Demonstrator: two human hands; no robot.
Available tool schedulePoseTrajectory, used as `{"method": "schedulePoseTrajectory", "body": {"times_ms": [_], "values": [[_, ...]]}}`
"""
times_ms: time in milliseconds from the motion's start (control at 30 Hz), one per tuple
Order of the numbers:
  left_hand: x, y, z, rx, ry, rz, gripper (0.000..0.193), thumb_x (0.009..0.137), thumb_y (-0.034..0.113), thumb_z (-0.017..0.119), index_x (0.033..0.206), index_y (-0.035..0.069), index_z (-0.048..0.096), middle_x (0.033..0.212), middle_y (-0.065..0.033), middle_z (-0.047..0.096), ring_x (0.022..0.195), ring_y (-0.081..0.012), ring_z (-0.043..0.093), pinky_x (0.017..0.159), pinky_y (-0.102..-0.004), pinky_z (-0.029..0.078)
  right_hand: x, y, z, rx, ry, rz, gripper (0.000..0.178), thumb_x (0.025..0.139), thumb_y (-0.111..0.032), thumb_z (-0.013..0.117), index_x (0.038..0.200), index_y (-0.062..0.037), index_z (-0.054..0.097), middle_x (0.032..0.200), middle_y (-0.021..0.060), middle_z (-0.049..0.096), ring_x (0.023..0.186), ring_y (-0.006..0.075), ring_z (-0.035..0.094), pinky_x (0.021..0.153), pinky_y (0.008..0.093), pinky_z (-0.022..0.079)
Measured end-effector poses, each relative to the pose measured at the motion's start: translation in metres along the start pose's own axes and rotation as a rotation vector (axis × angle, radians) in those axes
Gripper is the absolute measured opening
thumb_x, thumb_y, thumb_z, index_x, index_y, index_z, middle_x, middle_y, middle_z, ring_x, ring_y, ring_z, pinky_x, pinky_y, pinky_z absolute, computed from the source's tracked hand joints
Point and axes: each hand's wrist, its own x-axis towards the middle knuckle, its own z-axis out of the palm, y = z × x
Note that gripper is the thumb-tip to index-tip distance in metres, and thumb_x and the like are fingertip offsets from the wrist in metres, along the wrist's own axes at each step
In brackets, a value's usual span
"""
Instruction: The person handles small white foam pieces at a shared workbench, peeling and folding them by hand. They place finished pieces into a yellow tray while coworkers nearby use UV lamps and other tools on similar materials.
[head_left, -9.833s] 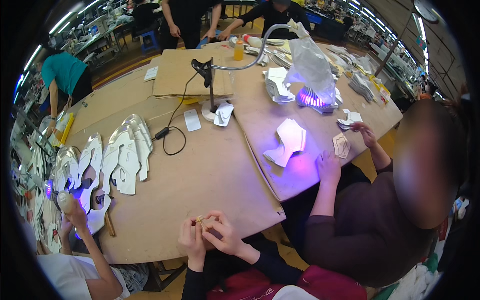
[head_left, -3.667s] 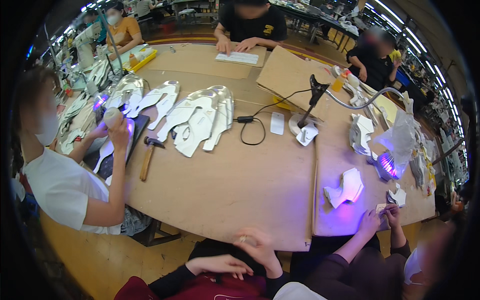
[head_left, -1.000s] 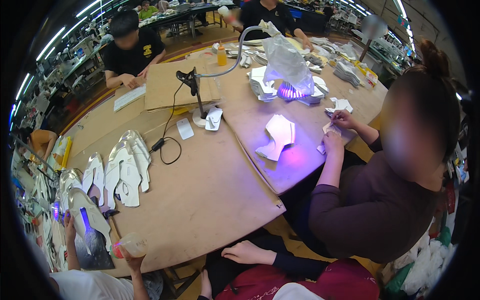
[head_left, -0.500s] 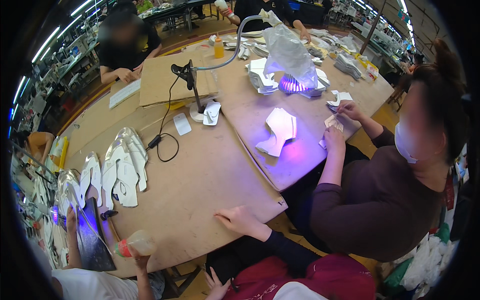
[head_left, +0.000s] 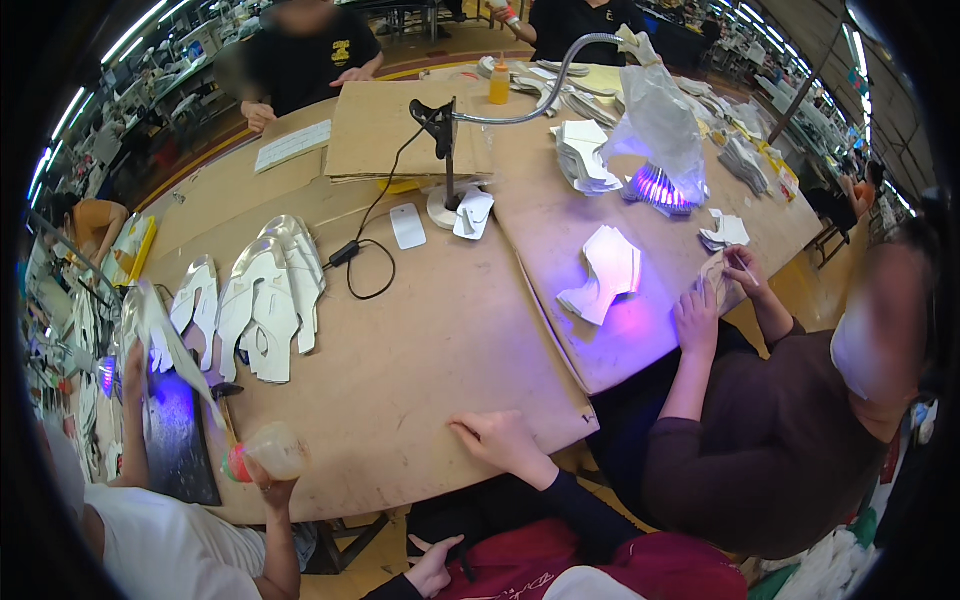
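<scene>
My right hand (head_left: 498, 442) rests at the near edge of the brown board-covered table (head_left: 400, 390). Its fingers reach out to the left, loosely bent, and nothing shows in them. Low in the picture, my left hand (head_left: 433, 568) is over my lap beside a dark cloth (head_left: 450, 525). Its thumb and forefinger are apart, and I see nothing held. To the left, a co-worker in white grips a squeeze bottle (head_left: 275, 452) with a red end and a pale, curved shoe-upper piece (head_left: 180, 345). At right, another co-worker works on a small piece (head_left: 713, 275) with a thin stick.
White cut shoe pieces (head_left: 265, 310) lie fanned at the left. A lit purple lamp (head_left: 660, 188) hangs over a white stack (head_left: 605, 275). A clamp stand (head_left: 450, 170), a black cable (head_left: 393, 270), cardboard (head_left: 385, 125) and a yellow bottle (head_left: 499, 82) occupy the far side.
The view has shifted, so the table contents sit further right. My left hand has lifted and turned in my lap. The co-worker at left has raised the curved piece.
</scene>
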Motion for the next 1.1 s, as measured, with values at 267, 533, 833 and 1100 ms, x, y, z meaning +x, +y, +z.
{"method": "schedulePoseTrajectory", "body": {"times_ms": [267, 533, 833, 1100], "values": [[0.022, -0.006, -0.010, -0.126, -0.201, -0.162, 0.121, 0.079, 0.023, 0.076, 0.146, 0.039, -0.023, 0.153, -0.0153, 0.007, 0.131, -0.0317, 0.032, 0.081, -0.0533, 0.053, 0.003, -0.003, -0.003, 0.052, 0.011, 0.013, 0.014, 0.088, -0.022, 0.062, 0.094, -0.0120, 0.070, 0.075, 0.0119, 0.068, 0.066, 0.0301, 0.066, 0.058, 0.0383, 0.052], [0.062, -0.039, -0.010, -0.162, -0.096, -0.017, 0.129, 0.076, 0.023, 0.078, 0.142, 0.036, -0.032, 0.147, -0.0164, -0.038, 0.143, -0.0336, 0.014, 0.061, -0.0419, 0.058, 0.005, -0.010, -0.004, 0.047, -0.057, 0.062, 0.008, 0.084, -0.014, 0.068, 0.089, -0.0101, 0.072, 0.067, 0.0092, 0.065, 0.056, 0.0240, 0.063, 0.053, 0.0331, 0.048], [0.014, -0.015, 0.000, -0.175, -0.014, 0.012, 0.126, 0.078, 0.023, 0.077, 0.144, 0.034, -0.030, 0.146, -0.0161, -0.041, 0.142, -0.0352, 0.011, 0.054, -0.0376, 0.056, 0.006, -0.016, -0.006, 0.077, -0.040, 0.072, 0.007, 0.083, -0.012, 0.068, 0.089, -0.0094, 0.072, 0.061, 0.0089, 0.060, 0.050, 0.0212, 0.058, 0.049, 0.0315, 0.043], [0.013, -0.012, 0.000, -0.124, 0.016, -0.007, 0.127, 0.076, 0.026, 0.078, 0.145, 0.032, -0.028, 0.144, -0.0163, -0.043, 0.143, -0.0367, 0.006, 0.059, -0.0413, 0.058, 0.006, -0.014, -0.005, 0.026, -0.070, 0.118, 0.006, 0.084, -0.012, 0.068, 0.088, -0.0095, 0.072, 0.061, 0.0087, 0.060, 0.050, 0.0221, 0.058, 0.049, 0.0321, 0.043]]}}
